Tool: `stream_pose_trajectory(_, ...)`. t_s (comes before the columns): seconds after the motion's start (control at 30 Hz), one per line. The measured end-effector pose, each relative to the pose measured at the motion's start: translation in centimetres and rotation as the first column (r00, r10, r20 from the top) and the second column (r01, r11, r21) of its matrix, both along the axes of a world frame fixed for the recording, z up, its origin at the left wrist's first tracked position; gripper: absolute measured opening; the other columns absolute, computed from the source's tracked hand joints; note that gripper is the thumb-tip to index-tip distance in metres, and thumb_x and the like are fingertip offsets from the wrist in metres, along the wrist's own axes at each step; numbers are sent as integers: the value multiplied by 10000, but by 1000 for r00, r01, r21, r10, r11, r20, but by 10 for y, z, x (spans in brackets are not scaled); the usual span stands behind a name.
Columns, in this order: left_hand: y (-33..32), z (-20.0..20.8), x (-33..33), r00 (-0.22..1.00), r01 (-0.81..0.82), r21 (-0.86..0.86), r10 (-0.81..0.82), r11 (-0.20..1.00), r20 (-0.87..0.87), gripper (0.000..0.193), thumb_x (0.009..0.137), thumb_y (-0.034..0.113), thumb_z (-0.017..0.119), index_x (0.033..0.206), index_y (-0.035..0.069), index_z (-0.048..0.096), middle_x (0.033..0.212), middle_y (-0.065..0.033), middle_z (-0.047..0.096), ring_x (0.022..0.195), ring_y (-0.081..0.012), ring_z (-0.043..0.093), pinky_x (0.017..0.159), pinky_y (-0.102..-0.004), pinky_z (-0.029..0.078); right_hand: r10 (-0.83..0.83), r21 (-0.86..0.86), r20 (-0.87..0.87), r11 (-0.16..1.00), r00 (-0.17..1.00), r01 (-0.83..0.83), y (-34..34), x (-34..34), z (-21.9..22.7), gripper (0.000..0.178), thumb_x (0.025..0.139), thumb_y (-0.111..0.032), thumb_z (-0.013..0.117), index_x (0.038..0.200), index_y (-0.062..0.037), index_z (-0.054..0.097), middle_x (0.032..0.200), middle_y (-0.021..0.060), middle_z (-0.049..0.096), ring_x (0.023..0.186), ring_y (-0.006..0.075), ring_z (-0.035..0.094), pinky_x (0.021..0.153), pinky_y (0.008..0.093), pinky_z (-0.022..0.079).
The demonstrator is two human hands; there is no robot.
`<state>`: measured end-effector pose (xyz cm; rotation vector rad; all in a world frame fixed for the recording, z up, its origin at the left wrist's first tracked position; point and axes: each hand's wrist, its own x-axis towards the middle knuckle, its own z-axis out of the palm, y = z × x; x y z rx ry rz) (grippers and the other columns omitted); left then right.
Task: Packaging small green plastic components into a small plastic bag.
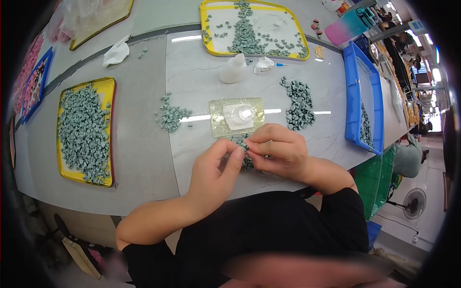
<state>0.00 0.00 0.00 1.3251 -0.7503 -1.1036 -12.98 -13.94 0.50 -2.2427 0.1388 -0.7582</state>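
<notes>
My left hand (pixel 216 173) and my right hand (pixel 281 151) meet at the front of the table, thumbs and forefingers pinched close together. What they hold is too small and too covered to make out. Just beneath them lies a little pile of grey-green pieces (pixel 248 164), partly hidden by the fingers. Beyond my fingertips is a yellowish, shiny square plate (pixel 217 126). On it rest a white cloth or paper (pixel 232 121) and a small clear round dish (pixel 246 113). Loose grey-green pieces (pixel 172 116) lie to the left, and a darker heap (pixel 299 105) to the right.
A yellow-rimmed tray (pixel 113 96) full of pieces stands at left; another yellow-rimmed tray (pixel 207 51) is at the back. A white bottle (pixel 232 71) and crumpled tissue (pixel 263 64) sit behind the plate. At right are a blue bin (pixel 352 96) and a pink-and-teal bottle (pixel 349 27).
</notes>
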Motion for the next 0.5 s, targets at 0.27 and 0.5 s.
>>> stream_pose_trajectory(0.27, -5, -1, 4, 961, 221, 243, -254, 944, 111, 116, 951, 140, 479, 946, 27, 502, 740, 10, 484, 617, -48, 395, 558, -188, 352, -207, -177, -301, 971, 931, 159, -64, -8, 5, 199, 783, -19, 634, 977, -55, 662, 901, 103, 657, 808, 263, 625, 705, 331, 498)
stream_pose_trajectory(0.5, -5, -5, -1, 971, 123, 68, -106, 990, -213, 151, 926, 81, 433, 1050, 3, 469, 891, -67, 578, 634, -86, 477, 582, -222, 416, -571, -518, -273, 765, 774, 382, -98, -7, -11, 223, 803, -17, 573, 1015, -26, 643, 1040, 120, 632, 962, 276, 584, 830, 346, 472)
